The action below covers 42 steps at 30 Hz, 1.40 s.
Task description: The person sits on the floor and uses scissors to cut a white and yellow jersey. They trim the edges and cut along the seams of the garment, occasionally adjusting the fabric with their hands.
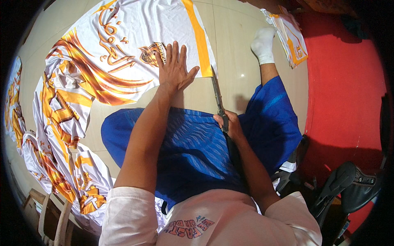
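A white piece of printed fabric [139, 24] with an orange band, flame-like swirls and a small crest is spread on the tiled floor before me. My left hand [174, 67] presses flat on it, fingers spread, partly covering the crest. My right hand [234, 126] grips a pair of long dark scissors [218, 96] by the handles. The blades point away from me, and their tips meet the fabric's near right corner, beside the orange band. Whether the blades are parted is hard to make out.
Crumpled white and orange printed fabric [61, 106] lies along the left. A stack of folded printed pieces [289, 39] sits at the far right, beside a red surface [340, 94]. My socked foot [263, 43] stretches forward. A wooden frame [61, 223] and black machine-like part [340, 184] flank me.
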Tool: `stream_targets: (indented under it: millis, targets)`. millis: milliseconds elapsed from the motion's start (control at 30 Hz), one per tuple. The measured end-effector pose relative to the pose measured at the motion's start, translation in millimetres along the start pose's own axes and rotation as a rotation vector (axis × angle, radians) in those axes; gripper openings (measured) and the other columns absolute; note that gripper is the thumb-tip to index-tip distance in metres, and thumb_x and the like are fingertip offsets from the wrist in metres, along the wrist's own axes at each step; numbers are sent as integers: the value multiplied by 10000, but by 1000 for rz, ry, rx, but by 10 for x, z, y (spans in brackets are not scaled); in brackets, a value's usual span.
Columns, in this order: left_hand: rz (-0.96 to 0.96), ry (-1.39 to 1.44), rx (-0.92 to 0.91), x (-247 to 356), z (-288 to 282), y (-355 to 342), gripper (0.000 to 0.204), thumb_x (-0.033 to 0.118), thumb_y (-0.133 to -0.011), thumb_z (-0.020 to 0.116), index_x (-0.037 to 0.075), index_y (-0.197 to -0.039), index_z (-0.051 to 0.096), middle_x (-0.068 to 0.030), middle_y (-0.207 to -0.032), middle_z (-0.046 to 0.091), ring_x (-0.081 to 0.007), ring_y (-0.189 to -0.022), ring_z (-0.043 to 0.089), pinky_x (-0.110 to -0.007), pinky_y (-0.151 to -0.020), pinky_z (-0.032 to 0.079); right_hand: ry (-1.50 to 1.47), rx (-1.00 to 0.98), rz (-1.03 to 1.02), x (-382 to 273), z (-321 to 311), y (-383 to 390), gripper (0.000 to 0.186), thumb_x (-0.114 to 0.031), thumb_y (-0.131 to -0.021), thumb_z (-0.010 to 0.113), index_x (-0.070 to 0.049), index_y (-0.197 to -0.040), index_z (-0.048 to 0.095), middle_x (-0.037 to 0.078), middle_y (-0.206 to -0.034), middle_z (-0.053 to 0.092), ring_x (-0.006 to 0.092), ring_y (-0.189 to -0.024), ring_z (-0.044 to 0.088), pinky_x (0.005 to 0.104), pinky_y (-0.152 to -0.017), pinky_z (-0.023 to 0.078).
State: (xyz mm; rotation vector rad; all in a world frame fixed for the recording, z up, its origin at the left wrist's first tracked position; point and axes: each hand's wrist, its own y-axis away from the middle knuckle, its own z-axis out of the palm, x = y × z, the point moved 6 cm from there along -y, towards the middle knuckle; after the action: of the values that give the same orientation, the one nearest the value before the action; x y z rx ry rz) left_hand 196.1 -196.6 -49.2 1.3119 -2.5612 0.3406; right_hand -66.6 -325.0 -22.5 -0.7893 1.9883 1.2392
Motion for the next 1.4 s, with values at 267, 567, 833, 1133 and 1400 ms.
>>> stream_targets:
  millis: [267, 567, 833, 1133, 1400]
  targets:
    - [-1, 27, -1, 8, -14, -8, 977, 710, -930, 494, 77, -1647, 293, -211, -1736, 178, -392, -1617, 119, -699, -1245, 2, 25, 24, -34, -28, 16, 30, 375, -291, -968, 779, -107, -731, 555, -58, -653, 488, 66, -589, 446, 279, -535, 354]
    - [4, 13, -6, 14, -30, -21, 963, 683, -929, 515, 70, -1640, 301, -222, -1730, 191, -402, -1613, 130, -704, -1242, 19, 97, 63, 24, -8, 18, 37, 368, -321, -945, 812, -87, -763, 594, -62, -663, 491, 64, -602, 453, 273, -541, 355]
    - [4, 16, -21, 24, -33, -12, 968, 703, -939, 494, 70, -1644, 293, -224, -1732, 178, -414, -1609, 132, -713, -1235, 31, 160, 88, 67, -28, 12, 66, 376, -329, -929, 829, -71, -764, 612, -57, -665, 494, 68, -610, 454, 279, -547, 360]
    - [26, 13, -17, 99, 31, -35, 1028, 797, -923, 454, 101, -1660, 282, -206, -1746, 144, -395, -1618, 108, -743, -1214, 12, -136, -27, 94, 92, 30, 19, 324, -298, -963, 790, -89, -805, 600, -43, -664, 532, 67, -587, 488, 267, -530, 385]
    - [41, -21, -1, 59, 33, 2, 1002, 768, -940, 445, 99, -1665, 268, -204, -1746, 148, -391, -1619, 103, -739, -1215, -3, -68, -34, 76, -9, 45, -120, 292, -289, -983, 766, -100, -834, 601, -44, -654, 542, 57, -556, 498, 248, -507, 389]
